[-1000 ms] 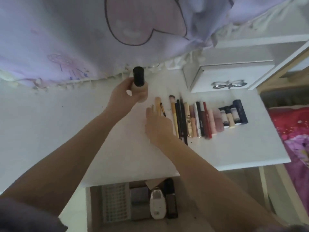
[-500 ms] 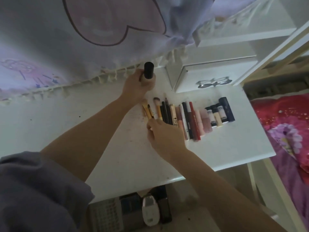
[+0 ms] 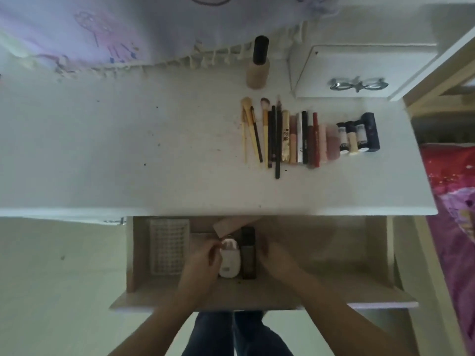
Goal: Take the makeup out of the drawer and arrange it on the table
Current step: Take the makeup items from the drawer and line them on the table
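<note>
The drawer (image 3: 321, 253) is pulled open below the table (image 3: 128, 150). Inside it lie a white oval case (image 3: 230, 263), a black box (image 3: 248, 253) and a beige flat palette (image 3: 231, 225). My left hand (image 3: 203, 263) curls its fingers and thumb round the white case's left edge. My right hand (image 3: 275, 258) reaches beside the black box with relaxed fingers, holding nothing. On the table a beige foundation bottle (image 3: 257, 70) with a black cap stands upright. In front of it lies a row of makeup (image 3: 308, 136): brushes, pencils, tubes and small bottles side by side.
A clear gridded tray (image 3: 168, 246) fills the drawer's left part. A white box with a silver bow handle (image 3: 359, 73) stands at the table's back right. A purple fringed cloth (image 3: 102, 34) hangs over the back edge. A red and pink bedspread (image 3: 455, 201) lies to the right.
Both hands have left the tabletop and dropped into the drawer. The foundation bottle, held by my left hand before, now stands alone. The view has tilted down over the drawer.
</note>
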